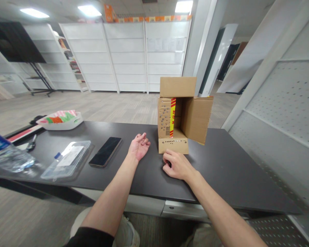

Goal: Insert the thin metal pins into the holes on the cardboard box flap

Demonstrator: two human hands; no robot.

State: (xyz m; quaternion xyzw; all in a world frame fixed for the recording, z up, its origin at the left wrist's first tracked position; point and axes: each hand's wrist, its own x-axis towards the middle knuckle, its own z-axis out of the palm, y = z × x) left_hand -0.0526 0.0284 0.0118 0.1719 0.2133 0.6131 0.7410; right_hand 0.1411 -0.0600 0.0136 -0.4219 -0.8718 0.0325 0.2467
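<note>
The left hand (139, 146) is laid palm-up on the desk (226, 168), its fingers loosely curled and released. By the right hand (179, 165), a small dark object (169, 164) is clasped before the open cardboard box (164, 120), which is set near the far edge, desktop stretching rightward.

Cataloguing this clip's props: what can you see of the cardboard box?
The brown cardboard box stands on the dark table, its opening facing the camera. Top flap raised, right flap swung outward; left flap, dotted with dark spots, bears red-and-yellow tape. Lower flap folds forward, also spotted. The right hand is close before it; contact is unclear.
</note>
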